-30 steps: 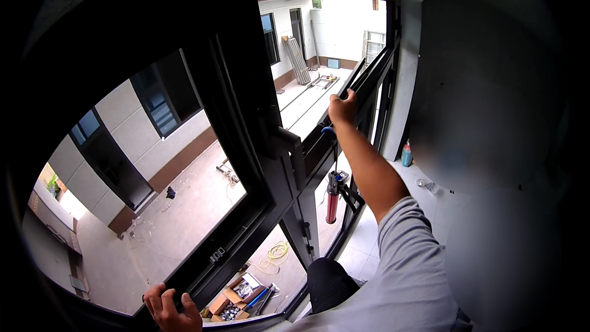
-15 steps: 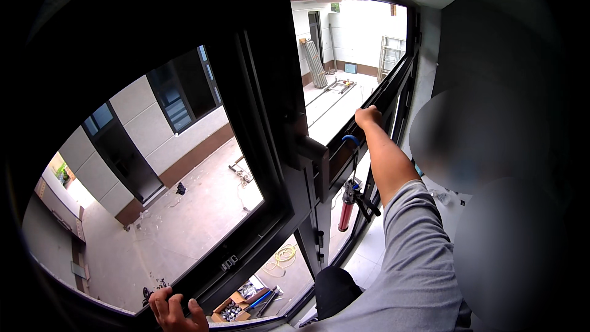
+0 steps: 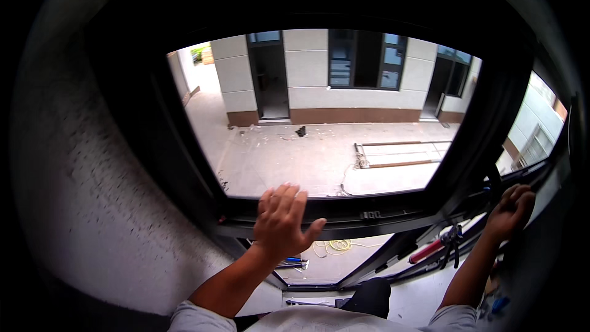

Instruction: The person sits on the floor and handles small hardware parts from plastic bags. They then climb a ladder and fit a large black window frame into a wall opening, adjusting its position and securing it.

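A large dark window frame [image 3: 335, 212] fills the middle of the view. My left hand [image 3: 281, 218] is open on its lower rail, fingers stretched toward the opening and thumb apart. On the right, my right hand [image 3: 513, 212] is closed, its fingers curled beside the lower rail of a dark window sash [image 3: 533, 175]. Whether anything is inside those fingers is hidden. A caulking gun with a red tube [image 3: 427, 251] hangs below and left of my right hand, apart from it.
Below the rail is a lower glazed opening, with a yellow hose [image 3: 339, 245] on the ground outside. Across the courtyard stands a pale building [image 3: 307, 67]; a metal frame [image 3: 399, 154] lies before it. A speckled wall [image 3: 117, 209] borders the window on the left.
My view has swung left, so the main window opening is now central. My left hand has moved from gripping the frame's lower edge to lying with fingers stretched; my right hand stays closed.
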Tool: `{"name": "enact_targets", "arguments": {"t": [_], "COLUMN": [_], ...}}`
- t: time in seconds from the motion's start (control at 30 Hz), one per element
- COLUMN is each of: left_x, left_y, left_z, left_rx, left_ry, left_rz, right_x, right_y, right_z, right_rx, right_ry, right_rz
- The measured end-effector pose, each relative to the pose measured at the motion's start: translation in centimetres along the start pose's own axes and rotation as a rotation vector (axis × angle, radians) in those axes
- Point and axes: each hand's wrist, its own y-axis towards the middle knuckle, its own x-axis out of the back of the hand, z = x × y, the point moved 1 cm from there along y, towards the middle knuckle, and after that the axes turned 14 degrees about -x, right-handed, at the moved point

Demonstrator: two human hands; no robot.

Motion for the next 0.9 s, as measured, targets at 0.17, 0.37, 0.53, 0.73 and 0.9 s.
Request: {"name": "enact_targets", "arguments": {"t": [0.17,0.37,0.53,0.73,0.9], "left_x": [0.0,-0.6,2.1,4.0,5.0], "left_y": [-0.3,-0.3,0.0,0.7,2.1], "left_z": [-0.2,-0.2,-0.2,-0.7,-1.0], "left_rx": [0.114,0.094,0.145,0.352,0.290], "left_ry": [-0.123,-0.110,-0.234,-0.490,-0.445], "left_rz": [0.114,0.114,0.153,0.400,0.500], "right_x": [-17.8,-38.6,-46.9,-48.5,-49.6], "right_y": [-10.8,-17.1,-19.8,-22.7,-21.8], "right_z": [3.9,6.5,13.4,14.1,11.0], "right_rx": [-0.199,0.468,-0.172,-0.073,-0.029], "right_ry": [0.050,-0.141,0.059,-0.077,0.037], "right_rz": [0.927,0.873,0.817,0.592,0.714]}}
